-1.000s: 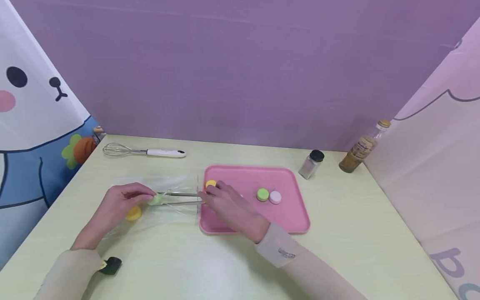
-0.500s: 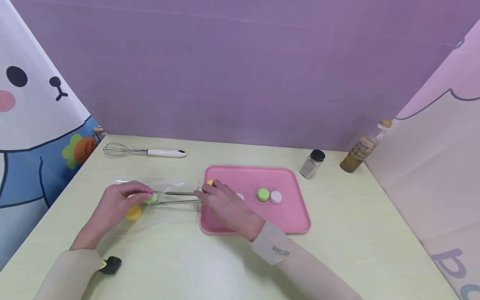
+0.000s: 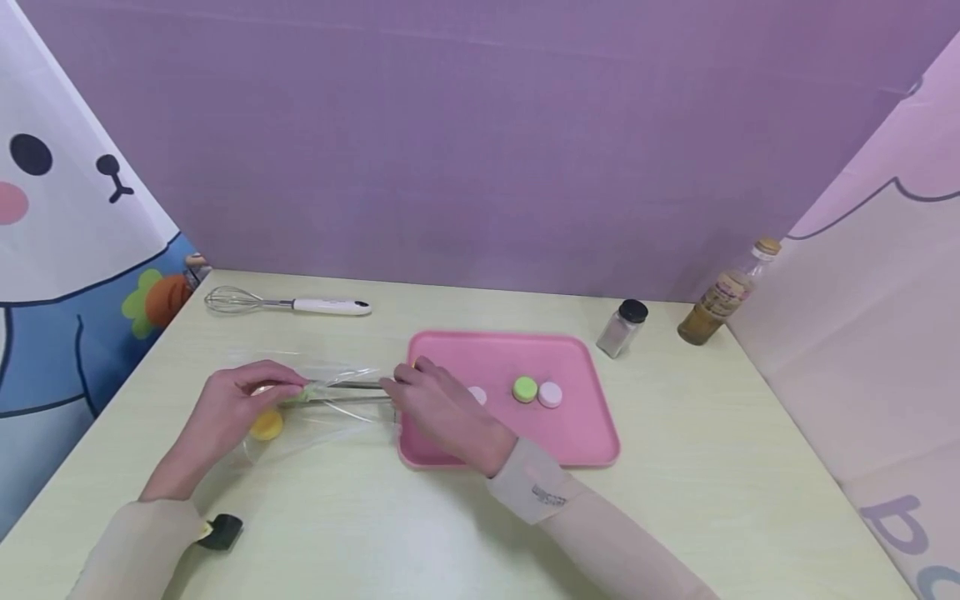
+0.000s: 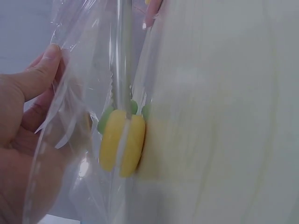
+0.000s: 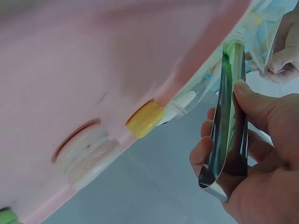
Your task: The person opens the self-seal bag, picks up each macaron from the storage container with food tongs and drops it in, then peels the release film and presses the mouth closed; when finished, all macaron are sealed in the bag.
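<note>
Left hand [image 3: 238,405] pinches clear plastic bag [image 3: 337,423]; right hand [image 3: 450,417] curls round steel tongs [image 5: 222,144]. Inside bag: round yellow macaron [image 3: 267,426], round green macaron [image 4: 104,122] at tongs' tips. Apparently outstanding: 4 round macarons [image 3: 525,389] on pink rectangular tray [image 3: 585,433].

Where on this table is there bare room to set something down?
Bare table lies right of the pink tray, nearer than the bottle; another patch lies between the sleeves, nearer than the tray. Left of the tray is crowded: clear bag, tongs, left hand, yellow macaron.
</note>
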`<state>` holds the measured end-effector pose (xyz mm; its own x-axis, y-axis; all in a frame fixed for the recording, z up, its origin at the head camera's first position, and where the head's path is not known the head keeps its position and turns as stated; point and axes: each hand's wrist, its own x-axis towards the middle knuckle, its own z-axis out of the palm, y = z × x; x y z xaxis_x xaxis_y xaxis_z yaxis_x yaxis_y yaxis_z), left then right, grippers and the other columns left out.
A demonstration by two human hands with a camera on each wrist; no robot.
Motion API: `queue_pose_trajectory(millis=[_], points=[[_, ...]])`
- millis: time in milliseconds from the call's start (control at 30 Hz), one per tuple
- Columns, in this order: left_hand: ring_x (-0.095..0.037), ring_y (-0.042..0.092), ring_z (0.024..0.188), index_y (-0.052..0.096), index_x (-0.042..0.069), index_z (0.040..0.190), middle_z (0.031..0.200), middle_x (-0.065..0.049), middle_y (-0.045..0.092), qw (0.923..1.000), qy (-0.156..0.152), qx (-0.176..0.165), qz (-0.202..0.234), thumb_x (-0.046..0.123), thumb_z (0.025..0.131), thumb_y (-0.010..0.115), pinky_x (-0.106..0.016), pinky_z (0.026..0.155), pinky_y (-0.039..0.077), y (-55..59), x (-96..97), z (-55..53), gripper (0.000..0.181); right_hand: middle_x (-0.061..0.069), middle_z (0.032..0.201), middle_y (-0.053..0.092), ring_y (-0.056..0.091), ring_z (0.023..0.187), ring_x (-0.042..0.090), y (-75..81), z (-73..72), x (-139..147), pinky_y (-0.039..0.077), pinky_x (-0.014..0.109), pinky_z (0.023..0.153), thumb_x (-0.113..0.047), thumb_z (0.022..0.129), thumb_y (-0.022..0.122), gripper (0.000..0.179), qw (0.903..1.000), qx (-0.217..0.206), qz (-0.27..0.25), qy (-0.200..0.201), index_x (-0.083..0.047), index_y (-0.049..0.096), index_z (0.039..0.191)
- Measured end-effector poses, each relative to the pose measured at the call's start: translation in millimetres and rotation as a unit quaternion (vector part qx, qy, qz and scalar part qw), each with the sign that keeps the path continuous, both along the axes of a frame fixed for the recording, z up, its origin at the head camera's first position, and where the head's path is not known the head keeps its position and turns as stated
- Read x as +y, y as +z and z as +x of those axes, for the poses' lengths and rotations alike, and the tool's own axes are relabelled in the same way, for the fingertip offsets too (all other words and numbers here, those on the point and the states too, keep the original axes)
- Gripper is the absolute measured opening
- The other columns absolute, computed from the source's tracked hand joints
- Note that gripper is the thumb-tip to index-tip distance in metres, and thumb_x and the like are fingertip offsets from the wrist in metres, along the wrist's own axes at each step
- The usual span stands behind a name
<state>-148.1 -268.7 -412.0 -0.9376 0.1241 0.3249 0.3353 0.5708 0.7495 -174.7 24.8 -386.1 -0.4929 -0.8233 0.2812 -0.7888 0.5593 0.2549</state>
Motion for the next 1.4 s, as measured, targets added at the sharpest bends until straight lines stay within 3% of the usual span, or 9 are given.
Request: queue_pose_trajectory(millis=[200, 433, 600, 767, 900, 1133, 1400], points=[[0.003, 0.061, 0.095, 0.079, 0.011, 0.103, 0.100, -0.001, 0.074, 0.9999, -0.004, 0.006, 0.008, 0.008, 0.091, 0.076, -0.009, 0.086, 0.044, -0.9, -0.2, -0.8, 0.012, -0.003, 0.097, 0.066, 0.051, 0.080, 0.015, 1.8, -0.9, -6.9, 0.045, 0.021, 0.071, 0.001, 0.087, 0.069, 0.037, 0.9998, -0.004, 0.016, -0.011, -0.016, 0.070, 0.120], [0.003, 0.061, 0.094, 0.079, 0.011, 0.103, 0.102, -0.001, 0.074, 0.9999, -0.005, 0.008, 0.011, 0.007, 0.091, 0.076, -0.009, 0.081, 0.046, -1.6, -0.4, -1.3, 0.013, -0.001, 0.098, 0.068, 0.055, 0.079, 0.015, 0.7, -1.7, -12.4, 0.047, 0.020, 0.069, -0.012, 0.091, 0.076, 0.028, 0.9997, 0.007, 0.019, -0.015, -0.016, 0.072, 0.119], [0.004, 0.062, 0.093, 0.080, 0.012, 0.103, 0.102, 0.001, 0.074, 0.9999, -0.002, 0.009, 0.008, 0.008, 0.091, 0.077, -0.011, 0.078, 0.047, -1.9, 1.4, -2.1, 0.013, -0.001, 0.095, 0.066, 0.054, 0.078, 0.015, -1.0, -0.8, -8.3, 0.046, 0.020, 0.068, -0.009, 0.089, 0.075, 0.029, 0.9992, 0.024, 0.027, -0.020, -0.017, 0.072, 0.116], [0.004, 0.061, 0.094, 0.079, 0.010, 0.102, 0.101, 0.003, 0.074, 0.9999, -0.003, 0.011, 0.007, 0.007, 0.091, 0.077, -0.010, 0.079, 0.046, -3.1, 1.5, -2.5, 0.013, -0.002, 0.095, 0.067, 0.055, 0.081, 0.013, -0.5, 0.8, 0.7, 0.045, 0.021, 0.075, -0.008, 0.087, 0.073, 0.029, 0.9990, 0.027, 0.030, -0.018, -0.016, 0.073, 0.115], [0.005, 0.061, 0.093, 0.079, 0.009, 0.102, 0.100, 0.003, 0.074, 0.9999, -0.004, 0.015, 0.003, 0.006, 0.090, 0.077, -0.010, 0.078, 0.046, -3.8, 1.4, -2.2, 0.013, 0.001, 0.106, 0.067, 0.057, 0.089, 0.015, 0.9, 4.6, 12.7, 0.048, 0.022, 0.080, -0.006, 0.090, 0.071, 0.036, 0.9989, 0.016, 0.036, -0.026, -0.015, 0.070, 0.124], [0.003, 0.062, 0.090, 0.080, 0.012, 0.101, 0.100, -0.001, 0.074, 0.9998, 0.000, 0.016, -0.010, 0.007, 0.091, 0.077, -0.010, 0.076, 0.046, -4.6, 1.3, -1.4, 0.012, 0.002, 0.110, 0.065, 0.052, 0.083, 0.016, 4.0, 14.6, 38.1, 0.047, 0.020, 0.074, -0.003, 0.089, 0.074, 0.052, 0.9983, 0.000, 0.041, -0.040, -0.014, 0.061, 0.139], [0.003, 0.062, 0.089, 0.080, 0.014, 0.102, 0.101, -0.002, 0.074, 0.9997, 0.000, 0.013, -0.018, 0.008, 0.091, 0.077, -0.010, 0.075, 0.045, -5.1, 1.0, -2.7, 0.013, 0.002, 0.107, 0.065, 0.054, 0.089, 0.016, 4.1, 29.1, 67.0, 0.048, 0.024, 0.079, -0.008, 0.091, 0.075, 0.048, 0.9965, -0.056, 0.002, -0.061, -0.014, 0.063, 0.136]])
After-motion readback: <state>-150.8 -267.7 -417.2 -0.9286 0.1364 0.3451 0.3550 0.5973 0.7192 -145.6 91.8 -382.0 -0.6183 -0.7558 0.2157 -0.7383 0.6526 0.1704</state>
